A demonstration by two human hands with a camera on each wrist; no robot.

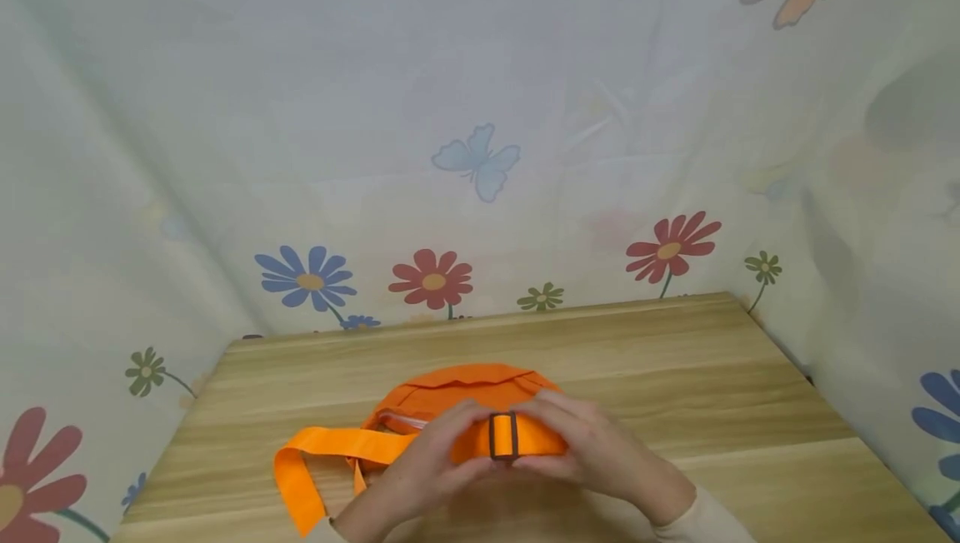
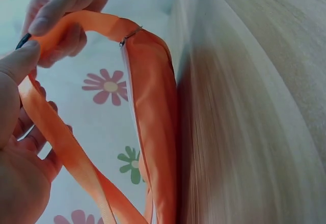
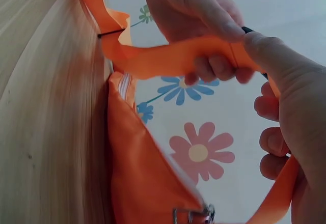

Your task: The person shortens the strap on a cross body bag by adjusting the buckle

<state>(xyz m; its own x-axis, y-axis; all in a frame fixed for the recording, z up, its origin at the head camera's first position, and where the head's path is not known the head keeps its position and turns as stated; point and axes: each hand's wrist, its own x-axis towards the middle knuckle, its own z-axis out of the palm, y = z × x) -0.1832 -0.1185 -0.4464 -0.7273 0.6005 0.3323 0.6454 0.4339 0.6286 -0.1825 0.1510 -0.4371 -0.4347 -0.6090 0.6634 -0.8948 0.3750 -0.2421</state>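
An orange waist bag (image 1: 450,389) with a pale zipper lies on the table, just beyond both hands. Its orange strap (image 1: 337,441) is raised off the table between the hands and carries a black slide buckle (image 1: 503,435). My left hand (image 1: 442,460) pinches the strap at the buckle's left side, thumb below in the head view. From the other side, my right hand (image 1: 581,447) pinches the strap at the buckle's right edge. In the right wrist view, a second dark bar (image 3: 111,32) crosses the strap near the table, and a metal zipper pull (image 3: 208,213) hangs at the bag's end.
The wood-grain table (image 1: 675,376) extends around the bag on every side. A strap loop (image 1: 296,485) trails leftward beside the left wrist. Behind the table hangs a pale cloth (image 1: 360,210) printed with flowers and butterflies, with more cloth at both sides.
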